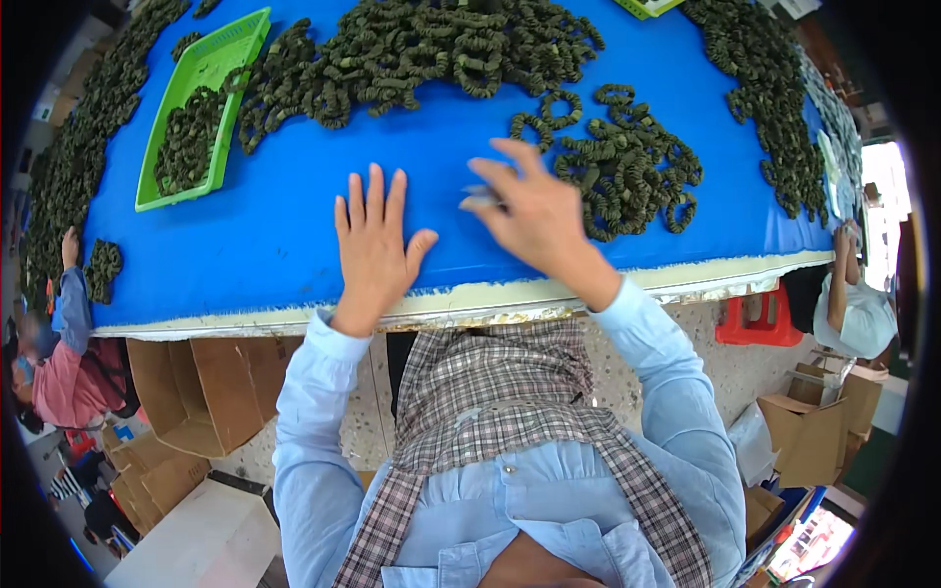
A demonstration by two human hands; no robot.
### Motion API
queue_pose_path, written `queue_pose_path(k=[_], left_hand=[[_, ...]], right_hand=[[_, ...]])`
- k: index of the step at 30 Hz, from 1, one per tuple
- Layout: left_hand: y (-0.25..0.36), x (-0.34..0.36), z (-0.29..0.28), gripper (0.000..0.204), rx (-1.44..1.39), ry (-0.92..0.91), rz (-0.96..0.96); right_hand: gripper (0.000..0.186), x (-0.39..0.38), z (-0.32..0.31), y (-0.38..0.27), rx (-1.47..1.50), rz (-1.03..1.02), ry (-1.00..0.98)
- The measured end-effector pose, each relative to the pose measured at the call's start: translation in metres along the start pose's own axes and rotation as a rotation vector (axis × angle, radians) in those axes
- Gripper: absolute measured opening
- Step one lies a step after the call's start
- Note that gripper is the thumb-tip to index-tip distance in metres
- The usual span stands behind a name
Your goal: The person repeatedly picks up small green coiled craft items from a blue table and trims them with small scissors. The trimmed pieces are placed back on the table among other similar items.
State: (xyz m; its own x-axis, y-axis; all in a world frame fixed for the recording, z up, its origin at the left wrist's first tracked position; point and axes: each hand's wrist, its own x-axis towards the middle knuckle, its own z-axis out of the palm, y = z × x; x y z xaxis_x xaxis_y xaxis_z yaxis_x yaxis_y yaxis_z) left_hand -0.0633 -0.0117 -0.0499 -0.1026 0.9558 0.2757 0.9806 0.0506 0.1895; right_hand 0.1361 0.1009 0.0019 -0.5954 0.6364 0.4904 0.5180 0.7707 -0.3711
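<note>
Left hand (pixel 375 240) flat, fingers spread on blue table (pixel 284 235); right hand (pixel 529 211) open beside green scrunchies (pixel 627 167).

Left hand (pixel 374 245) flat on blue table (pixel 274 225), right hand (pixel 529 211) raised beside dark green scrunchies (pixel 627 171)

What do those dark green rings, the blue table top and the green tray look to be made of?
The dark green rings look like gathered fabric, matte and ruffled, probably elasticated. The blue table cover seems a smooth sheet, possibly plastic or coated cloth, with a slightly frayed front edge. The green tray looks like moulded plastic, bright with a perforated base.
</note>
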Motion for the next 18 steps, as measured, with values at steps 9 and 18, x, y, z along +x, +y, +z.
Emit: queue_pose_path(k=[9,18], left_hand=[[0.03,-0.042,-0.055,0.064,-0.278,-0.353,0.183],[0.059,0.14,-0.023,0.035,-0.534,0.101,0.328]], right_hand=[[0.061,0.031,0.009,0.061,-0.4,0.302,-0.327],[0.048,0.021,-0.021,0.114,-0.515,0.462,-0.172]])
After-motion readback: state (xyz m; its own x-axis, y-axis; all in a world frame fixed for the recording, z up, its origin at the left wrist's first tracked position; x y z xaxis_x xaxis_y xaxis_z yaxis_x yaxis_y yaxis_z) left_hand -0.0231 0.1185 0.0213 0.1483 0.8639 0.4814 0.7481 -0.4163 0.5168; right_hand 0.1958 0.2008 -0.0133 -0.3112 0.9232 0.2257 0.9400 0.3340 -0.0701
